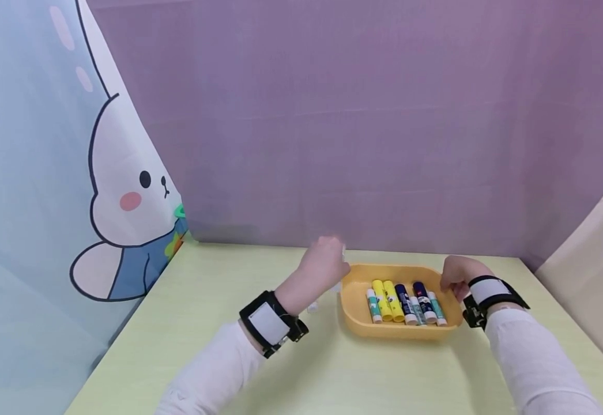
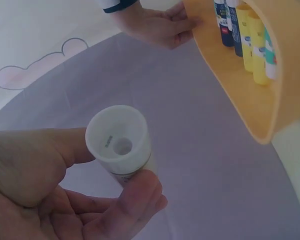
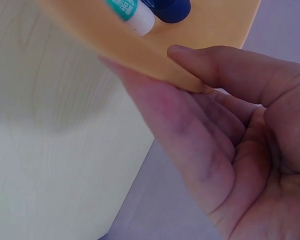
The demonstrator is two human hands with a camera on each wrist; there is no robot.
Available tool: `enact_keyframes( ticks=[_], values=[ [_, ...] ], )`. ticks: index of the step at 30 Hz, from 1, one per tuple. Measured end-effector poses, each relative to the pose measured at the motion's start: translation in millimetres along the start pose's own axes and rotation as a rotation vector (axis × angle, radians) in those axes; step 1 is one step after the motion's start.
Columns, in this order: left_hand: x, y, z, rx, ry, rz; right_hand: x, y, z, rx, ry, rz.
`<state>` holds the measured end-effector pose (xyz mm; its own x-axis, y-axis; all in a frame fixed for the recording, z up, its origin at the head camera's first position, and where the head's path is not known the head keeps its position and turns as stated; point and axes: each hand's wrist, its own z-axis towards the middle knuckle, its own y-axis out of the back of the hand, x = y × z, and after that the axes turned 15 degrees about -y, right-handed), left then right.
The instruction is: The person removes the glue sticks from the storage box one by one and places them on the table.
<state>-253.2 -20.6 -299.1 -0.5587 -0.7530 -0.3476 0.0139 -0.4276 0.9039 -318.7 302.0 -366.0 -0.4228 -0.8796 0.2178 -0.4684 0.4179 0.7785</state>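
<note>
My left hand [image 1: 322, 266] is at the left end of a yellow-orange tray [image 1: 360, 329]. Between its thumb and fingers it pinches a white glue stick [image 2: 121, 125], whose hollow round base faces the left wrist camera. At the tray's right end, my right hand [image 1: 459, 275] grips the rim, thumb inside and fingers underneath, as the right wrist view shows. Several glue sticks lie side by side in the tray: yellow ones [image 1: 383, 301], dark blue ones [image 1: 424, 302] and smaller teal-and-white ones [image 1: 373, 306]. The tray appears tilted, raised off the table at the right wrist.
A small white object [image 1: 312, 306] lies on the pale wood-look table [image 1: 218, 323], left of the tray. Behind the table hangs a purple cloth [image 1: 353, 127]. A blue curtain with a cartoon figure [image 1: 125, 190] hangs on the left, and a pale cloth [image 1: 597, 248] on the right.
</note>
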Motion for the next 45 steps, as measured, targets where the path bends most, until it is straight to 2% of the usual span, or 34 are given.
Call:
enact_keyframes(
  ticks=[3, 8, 15, 25, 29, 35, 45],
  values=[
    [13.2, 3.1, -4.8, -0.012, 0.031, -0.027, 0.3, -0.3, 0.3, 0.001, -0.001, 0.006],
    [37.7, 3.3, -11.9, -0.027, 0.117, -0.09, 0.4, 0.6, 1.4, -0.007, 0.0, 0.008],
    [65.9, -4.1, -18.0, -0.033, 0.184, -0.079, 1.0, 0.9, 1.9, -0.005, 0.002, 0.014],
    [88.4, -2.1, -24.4, -0.057, 0.23, -0.07, 0.9, -0.5, 2.5, 0.002, -0.008, 0.043],
    [95.3, -3.0, -25.6, -0.044, 0.252, -0.067, 0.4, 0.2, 3.2, 0.008, -0.003, 0.054],
    [108.0, -13.8, -26.4, -0.012, 0.286, -0.044, 0.3, -0.7, 3.6, -0.002, 0.001, 0.046],
    [129.4, -29.3, -25.5, 0.008, 0.322, -0.067, -0.5, 0.2, 4.9, 0.003, -0.009, 0.042]
  ],
)
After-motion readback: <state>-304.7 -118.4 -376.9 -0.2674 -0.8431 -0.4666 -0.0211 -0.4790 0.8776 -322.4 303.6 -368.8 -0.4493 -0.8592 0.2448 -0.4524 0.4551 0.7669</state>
